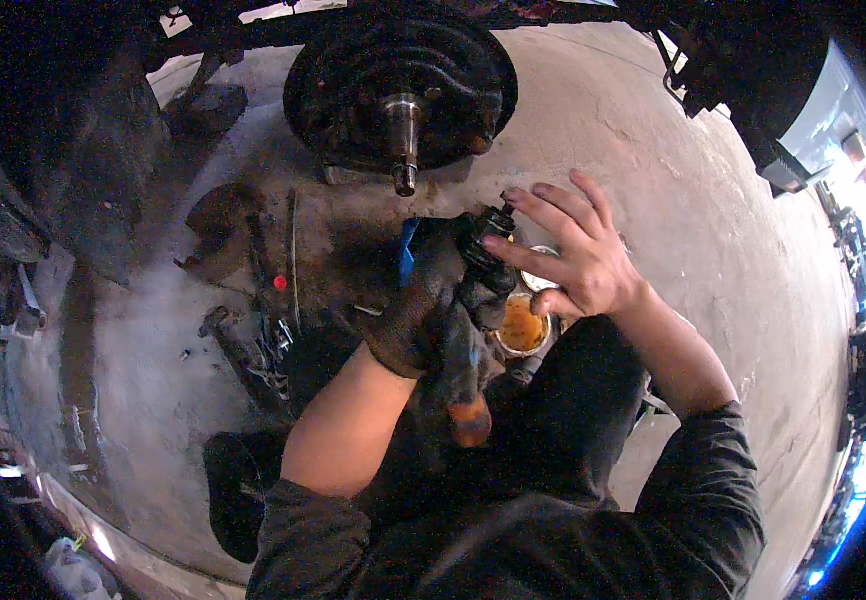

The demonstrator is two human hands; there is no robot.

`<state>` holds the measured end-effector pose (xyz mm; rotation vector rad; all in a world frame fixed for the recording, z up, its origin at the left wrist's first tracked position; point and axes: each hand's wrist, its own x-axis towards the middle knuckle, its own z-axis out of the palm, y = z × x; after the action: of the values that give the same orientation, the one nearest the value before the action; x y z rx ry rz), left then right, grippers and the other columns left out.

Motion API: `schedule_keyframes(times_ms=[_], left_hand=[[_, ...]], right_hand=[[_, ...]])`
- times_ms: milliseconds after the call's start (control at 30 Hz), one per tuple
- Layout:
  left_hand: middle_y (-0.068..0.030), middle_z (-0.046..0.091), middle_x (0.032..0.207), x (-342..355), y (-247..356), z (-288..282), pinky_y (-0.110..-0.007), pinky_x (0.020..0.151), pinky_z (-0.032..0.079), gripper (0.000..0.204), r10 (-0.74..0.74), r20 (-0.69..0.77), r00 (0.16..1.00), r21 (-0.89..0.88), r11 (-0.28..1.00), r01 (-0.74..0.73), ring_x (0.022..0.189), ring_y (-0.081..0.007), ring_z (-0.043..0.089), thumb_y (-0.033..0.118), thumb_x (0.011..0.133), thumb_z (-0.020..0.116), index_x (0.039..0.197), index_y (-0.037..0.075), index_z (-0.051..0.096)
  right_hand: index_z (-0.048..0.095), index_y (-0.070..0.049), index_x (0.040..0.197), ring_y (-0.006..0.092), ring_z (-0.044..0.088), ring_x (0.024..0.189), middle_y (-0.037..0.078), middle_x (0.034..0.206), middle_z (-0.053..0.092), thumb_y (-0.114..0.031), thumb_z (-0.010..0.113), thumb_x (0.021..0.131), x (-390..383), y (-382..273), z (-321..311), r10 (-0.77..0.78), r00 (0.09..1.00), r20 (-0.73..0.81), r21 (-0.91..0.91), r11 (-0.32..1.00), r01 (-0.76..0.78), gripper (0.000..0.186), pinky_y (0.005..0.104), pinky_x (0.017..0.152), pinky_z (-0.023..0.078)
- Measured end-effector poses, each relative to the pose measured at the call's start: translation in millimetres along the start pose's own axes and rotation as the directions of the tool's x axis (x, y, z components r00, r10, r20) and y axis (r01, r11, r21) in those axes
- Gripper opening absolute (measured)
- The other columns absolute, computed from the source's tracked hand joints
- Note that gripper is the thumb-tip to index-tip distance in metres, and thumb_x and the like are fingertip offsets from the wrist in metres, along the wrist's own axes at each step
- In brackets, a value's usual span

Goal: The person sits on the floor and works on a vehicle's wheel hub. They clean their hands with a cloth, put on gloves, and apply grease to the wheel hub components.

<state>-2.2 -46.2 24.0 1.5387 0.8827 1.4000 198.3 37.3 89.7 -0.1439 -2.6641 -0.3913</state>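
Note:
My left hand (423, 310), in a dark knit glove, is closed around a small black cylindrical metal part (496, 228) with a thin stem at its top. A grimy grey cloth-like piece with an orange end (468, 420) hangs below that hand; whether it is a rag or a glove I cannot tell. Just right of the part is my right hand (583, 255), bare and dirty at the fingertips, its fingers spread. Its fingertips are at the part's edge; contact is unclear. Under the right hand stands an open tub of amber grease (524, 328).
Ahead is a round dark hub backing plate with a bare metal spindle (404, 140) pointing toward me. Rusty curved metal pieces (225, 225), a red round thing (280, 283) and dark tools (243, 355) lie on the concrete floor at left. A vehicle part (803, 130) overhangs at right.

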Motion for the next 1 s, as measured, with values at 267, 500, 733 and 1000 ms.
schedule_keyframes(times_ms=[267,500,733,1000], left_hand=[[-0.0033,0.064,0.072,25.1,-5.3,18.0,-0.024,0.059,0.05,0.045,-0.612,-0.066,0.788,-0.716,0.579,0.39,0.064,-0.0117,0.062,0.044,0.101,0.037,0.103,0.009,0.065],[-0.02,0.061,0.115,15.4,-27.9,15.7,-0.04,0.084,0.052,0.04,0.333,-0.17,0.927,0.642,0.752,-0.152,0.098,-0.032,0.062,0.018,0.091,0.055,0.122,-0.007,0.056],[-0.0264,0.045,0.139,-1.9,-27.2,13.8,-0.048,0.102,0.044,0.059,0.457,0.21,0.865,0.917,0.215,-0.336,0.121,-0.0454,0.05,0.002,0.079,0.063,0.134,-0.012,0.045],[-0.0273,0.05,0.133,-2.8,-22.5,9.6,-0.047,0.098,0.048,0.06,0.44,0.258,0.86,0.874,0.273,-0.401,0.12,-0.0451,0.052,0.004,0.078,0.064,0.134,-0.009,0.046]], right_hand=[[0.058,0.003,0.123,0.0278,0.043,0.128,0.014,0.13,0.054,-0.053,0.03,0.102,-17.4,-49.1,27.4,0.815,0.519,0.258,0.946,-0.104,-0.307,0.066,0.0412,0.111,0.028],[0.057,0.0,0.124,0.0236,0.047,0.117,0.011,0.121,0.059,-0.056,0.022,0.103,-10.7,-44.5,17.3,0.583,0.49,0.648,0.7,-0.71,-0.081,0.069,0.0375,0.102,0.033],[0.057,0.002,0.124,0.023,0.052,0.112,0.011,0.126,0.058,-0.055,0.02,0.103,-16.8,-48.4,15.5,0.763,0.382,0.521,0.84,-0.382,-0.384,0.071,0.0376,0.098,0.039],[0.056,-0.002,0.126,0.019,0.053,0.112,0.009,0.124,0.059,-0.053,0.018,0.104,-24.0,-59.2,10.5,0.833,0.341,0.436,0.795,-0.18,-0.579,0.067,0.0345,0.094,0.04]])
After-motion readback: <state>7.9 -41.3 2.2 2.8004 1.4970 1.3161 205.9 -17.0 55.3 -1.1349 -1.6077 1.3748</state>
